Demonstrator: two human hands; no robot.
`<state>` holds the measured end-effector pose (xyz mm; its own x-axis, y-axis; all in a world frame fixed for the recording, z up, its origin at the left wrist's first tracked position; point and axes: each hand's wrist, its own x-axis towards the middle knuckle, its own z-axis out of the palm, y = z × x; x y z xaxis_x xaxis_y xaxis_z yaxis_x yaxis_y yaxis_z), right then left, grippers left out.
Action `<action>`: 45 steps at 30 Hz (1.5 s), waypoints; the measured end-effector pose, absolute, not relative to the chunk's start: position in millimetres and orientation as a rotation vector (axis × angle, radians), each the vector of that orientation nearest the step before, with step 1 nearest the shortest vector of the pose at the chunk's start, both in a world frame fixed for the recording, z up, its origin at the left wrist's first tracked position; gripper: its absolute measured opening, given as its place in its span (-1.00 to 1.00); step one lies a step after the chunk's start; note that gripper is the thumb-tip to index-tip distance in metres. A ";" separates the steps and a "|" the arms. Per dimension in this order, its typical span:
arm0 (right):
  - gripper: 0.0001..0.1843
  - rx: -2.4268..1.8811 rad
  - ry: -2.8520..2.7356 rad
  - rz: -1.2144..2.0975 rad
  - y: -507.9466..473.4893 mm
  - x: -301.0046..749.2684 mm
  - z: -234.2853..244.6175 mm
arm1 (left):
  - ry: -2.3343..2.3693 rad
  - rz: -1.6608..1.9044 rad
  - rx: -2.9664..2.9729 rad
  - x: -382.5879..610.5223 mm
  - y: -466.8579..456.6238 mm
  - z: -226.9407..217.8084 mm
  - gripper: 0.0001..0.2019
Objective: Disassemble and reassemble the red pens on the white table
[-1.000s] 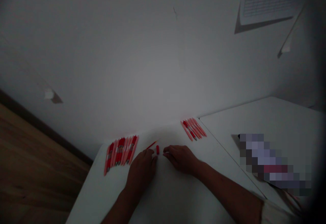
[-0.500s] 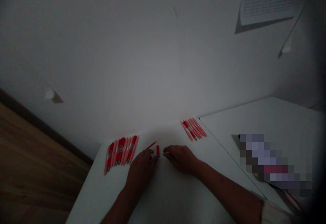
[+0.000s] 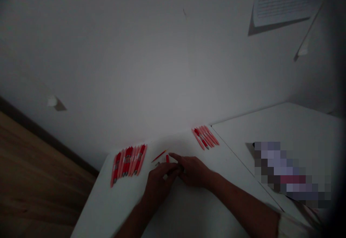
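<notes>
Left fingers: my left hand (image 3: 159, 181) has its fingers (image 3: 169, 170) curled in against those of the right; it is too dim to tell whether they pinch anything.
Right fingers: my right hand (image 3: 194, 170) has its forefinger (image 3: 173, 156) stretched out flat toward the left, the others bent under; whether they grip something I cannot tell.
Change in the hands: half a second ago they lay apart with bare table between them; now the fingertips meet. The left hand has slid right, and the right forefinger has reached left.
Red cap (image 3: 167, 158): lies on the table just beyond my fingertips, beside the right forefinger, in the same spot as before.
Thin red rod (image 3: 159, 155): slanted, just left of the cap, unmoved.
Left row of pens (image 3: 128, 163): red and pink, side by side, left of my left hand, unchanged.
Right row of pens (image 3: 205, 136): smaller set near the far right corner, unchanged.
Table (image 3: 113, 202): white, butting against a second table (image 3: 270, 126) on the right.
Surroundings: pale wall (image 3: 135, 68) behind, wooden floor (image 3: 32, 180) at left.
</notes>
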<state>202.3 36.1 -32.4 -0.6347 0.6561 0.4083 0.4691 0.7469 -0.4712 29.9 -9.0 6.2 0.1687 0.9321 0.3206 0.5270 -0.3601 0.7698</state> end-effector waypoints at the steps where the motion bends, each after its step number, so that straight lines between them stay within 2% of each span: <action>1: -0.27 -0.822 -2.375 0.434 35.9 202.6 -32.0 | 1.384 1.070 1.940 29.7 -8.7 6.1 -0.86; 5: -0.47 -0.722 -2.252 0.422 36.1 204.5 -25.2 | 1.465 1.073 1.683 24.4 -5.8 7.8 -0.87; 8: -0.61 -0.687 -1.995 0.490 39.5 204.8 -19.6 | 1.430 1.162 1.293 21.6 -2.6 7.1 -0.81; 12: -0.72 -0.786 -1.632 0.744 45.9 201.0 -18.4 | 1.250 1.284 0.812 25.5 1.2 1.3 -0.77; 17: -0.64 -0.756 -1.353 1.177 47.9 192.3 -21.2 | 1.117 1.343 0.573 36.3 3.2 -5.2 -0.91; 23: -0.60 -0.638 -1.293 1.273 45.7 187.4 -17.5 | 1.051 1.348 0.514 39.7 4.4 -10.2 -0.91; 27: -0.48 -0.597 -1.226 1.387 45.2 185.5 -15.5 | 1.020 1.337 0.502 39.7 2.5 -7.0 -0.91; 33: -0.71 -0.689 -1.328 1.392 45.3 185.2 -17.8 | 1.011 1.305 0.534 41.2 -0.1 -0.9 -0.88; 45: -0.71 -0.696 -1.296 1.367 48.1 186.2 -21.0 | 1.018 1.311 0.494 39.3 1.3 -4.4 -0.89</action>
<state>186.2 48.1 -21.0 -0.2525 0.9350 0.2489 -0.2977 0.1697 -0.9395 39.3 1.3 -4.4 -0.0661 0.9417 -0.3298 -0.5525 0.2407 0.7980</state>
